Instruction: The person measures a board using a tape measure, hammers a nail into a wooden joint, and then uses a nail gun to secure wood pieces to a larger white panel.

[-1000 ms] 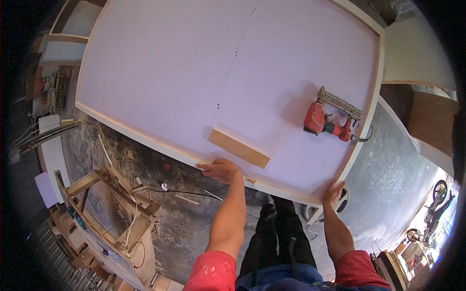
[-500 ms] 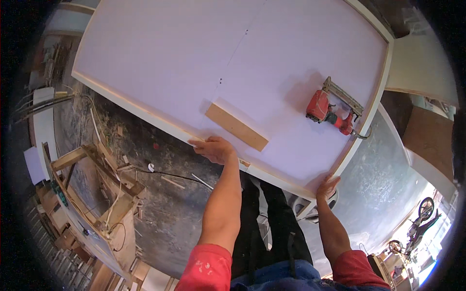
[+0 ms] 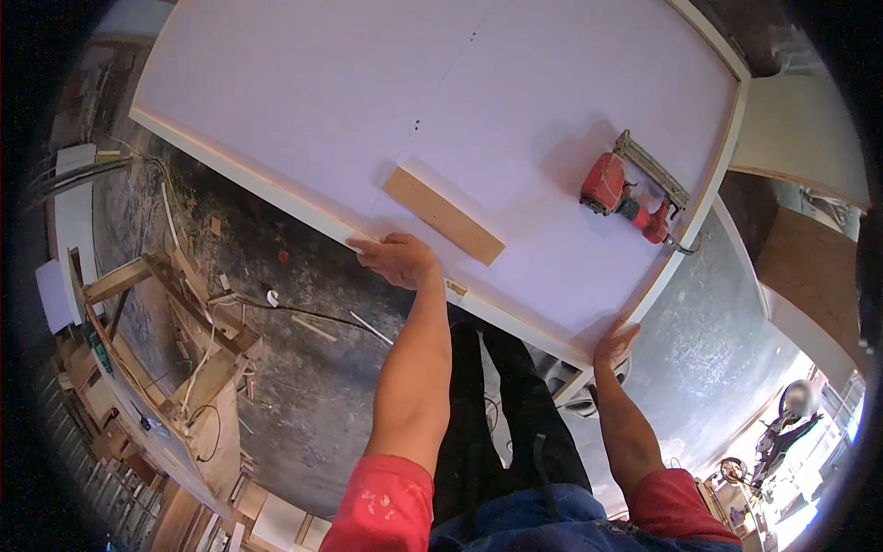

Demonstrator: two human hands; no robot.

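A large pale lilac panel (image 3: 303, 101) with a raised wooden rim lies in front of me. My left hand (image 3: 400, 259) is closed over its near rim, left of the middle, with fingers bent over the edge. Farther right, my right hand (image 3: 614, 346) grips the rim at the near right corner. On the panel's face, just beyond my left hand, rests a flat brown wooden strip (image 3: 444, 217). A red nail gun (image 3: 605, 182) lies on its side near the right rim, with a hose fitting reaching over that rim.
A rough wooden frame (image 3: 120, 281) stands at lower left, with a cable running from it across the stained floor (image 3: 313, 414). Wood scraps lie scattered there. Pale boards (image 3: 796, 129) stand at right, and a motorcycle (image 3: 782, 442) is at the far lower right.
The panel's near edge and both hands sit slightly higher and farther left in view. Both hands keep their hold. The strip and nail gun stay in place on the panel.
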